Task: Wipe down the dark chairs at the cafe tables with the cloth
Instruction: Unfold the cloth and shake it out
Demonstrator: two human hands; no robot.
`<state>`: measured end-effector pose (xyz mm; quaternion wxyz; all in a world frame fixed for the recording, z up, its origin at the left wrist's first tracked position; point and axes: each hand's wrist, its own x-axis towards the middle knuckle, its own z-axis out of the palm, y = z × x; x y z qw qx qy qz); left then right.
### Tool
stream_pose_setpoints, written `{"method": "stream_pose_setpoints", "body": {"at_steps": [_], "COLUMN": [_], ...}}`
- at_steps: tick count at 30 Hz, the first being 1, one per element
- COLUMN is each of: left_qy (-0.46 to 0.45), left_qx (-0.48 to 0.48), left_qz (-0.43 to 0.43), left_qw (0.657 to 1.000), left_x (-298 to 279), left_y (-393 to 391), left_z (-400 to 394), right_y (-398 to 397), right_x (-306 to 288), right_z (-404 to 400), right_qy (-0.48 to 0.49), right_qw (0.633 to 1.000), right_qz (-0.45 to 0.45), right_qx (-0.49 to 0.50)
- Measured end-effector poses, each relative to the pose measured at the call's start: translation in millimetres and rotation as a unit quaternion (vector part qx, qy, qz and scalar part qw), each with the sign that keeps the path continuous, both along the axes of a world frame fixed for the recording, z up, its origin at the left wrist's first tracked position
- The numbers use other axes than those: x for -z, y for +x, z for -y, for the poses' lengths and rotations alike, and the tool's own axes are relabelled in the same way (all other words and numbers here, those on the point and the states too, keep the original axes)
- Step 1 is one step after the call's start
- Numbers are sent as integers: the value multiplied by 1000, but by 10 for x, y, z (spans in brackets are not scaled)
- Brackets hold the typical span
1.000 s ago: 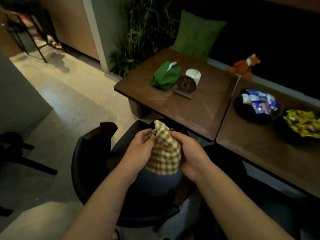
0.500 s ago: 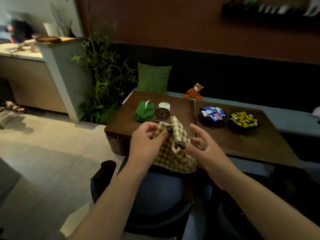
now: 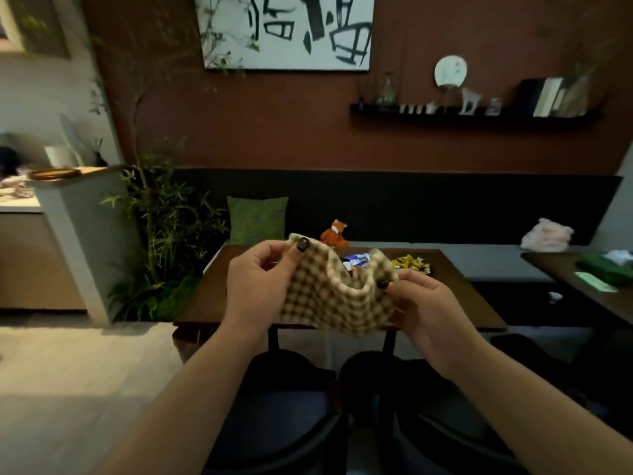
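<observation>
A yellow-and-brown checked cloth (image 3: 329, 296) hangs spread between both hands at chest height. My left hand (image 3: 257, 286) pinches its upper left corner with thumb on top. My right hand (image 3: 424, 303) pinches its right edge. Below my forearms stand two dark chairs side by side: one (image 3: 274, 416) on the left and one (image 3: 428, 426) on the right, both with bluish seat pads and dark curved backs. The cloth touches neither chair.
A brown wooden table (image 3: 219, 296) stands just beyond the chairs, with snack bowls (image 3: 411, 264) on it. Behind it are a dark bench (image 3: 479, 265), green cushion (image 3: 257, 221) and toy fox (image 3: 334, 233). Bamboo plants (image 3: 164, 234) and a counter (image 3: 82, 241) stand left. Another table (image 3: 582, 286) sits right.
The view has tilted up from the chair to the wall. My hands have moved apart and opened the bunched cloth out between them.
</observation>
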<state>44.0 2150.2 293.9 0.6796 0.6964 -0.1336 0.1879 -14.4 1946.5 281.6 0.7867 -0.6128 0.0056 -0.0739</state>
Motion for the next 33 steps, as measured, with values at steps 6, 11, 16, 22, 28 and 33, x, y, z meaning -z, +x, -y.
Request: {"method": "stream_pose_setpoints", "body": {"at_steps": [6,11,16,22,28,33], "left_qy": [1,-12,34,126,-86,-183], "left_qx": [-41,-53,-40,42,248,361], "left_qz": [-29,-47,-55,-190,-303,-302], "left_qw": [999,997,997,973,916,863], "left_x": [-175,-179,-182,-365,-352,-199], "left_y": [-286,-543,-733,-789,-898,-867], "left_z": [470,802,903,1014,923,742], "right_y": [-371,-661,-801,-965,-891,-718], "right_x": [-19,-33,96,-6,-250,-233], "right_z": [711,1123,1321,844,285,194], "right_qy": [74,-25,-178,-436,-422,-390], "right_qw": [996,999,977,853,856,878], "right_qz": [33,5,-70,224,289,235], "right_qx": [27,45,98,178,79,149]}}
